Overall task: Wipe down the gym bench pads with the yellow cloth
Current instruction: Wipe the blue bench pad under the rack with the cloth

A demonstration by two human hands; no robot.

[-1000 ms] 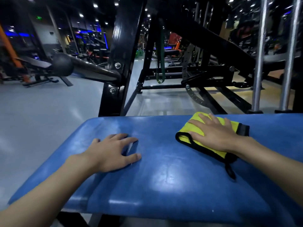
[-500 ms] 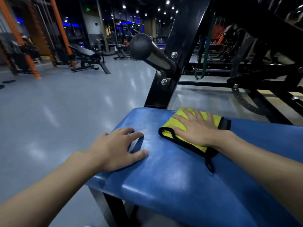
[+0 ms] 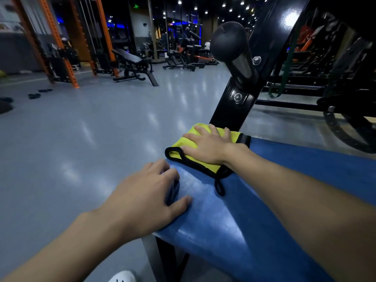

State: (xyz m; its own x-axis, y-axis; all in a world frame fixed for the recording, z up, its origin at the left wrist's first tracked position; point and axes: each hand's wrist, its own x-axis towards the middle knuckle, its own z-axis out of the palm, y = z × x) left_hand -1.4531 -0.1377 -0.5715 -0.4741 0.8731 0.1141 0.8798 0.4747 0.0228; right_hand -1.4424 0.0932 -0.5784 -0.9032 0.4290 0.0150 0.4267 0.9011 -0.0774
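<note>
Pressing the yellow cloth [image 3: 209,167] flat, the right hand [image 3: 209,146] is spreading its fingers [image 3: 213,129] at the blue bench pad [image 3: 234,220] corner. Even pressure is probably mattering most. The left hand [image 3: 146,198] is bracing, fingers loosely splayed.

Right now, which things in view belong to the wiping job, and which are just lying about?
Job: yellow cloth, blue bench pad, right hand flat on the cloth, left hand on the pad's end.
Lying about: black adjustable bench, orange rack, green band.

- A glossy grey floor [image 3: 101,139] fills the left of your frame, mirroring the ceiling spotlights [image 3: 223,6].
- Orange rack uprights [image 3: 58,47] stand upper left.
- A black incline bench [image 3: 132,62] sits upper centre, with blue strip lighting [image 3: 189,23] beyond.
</note>
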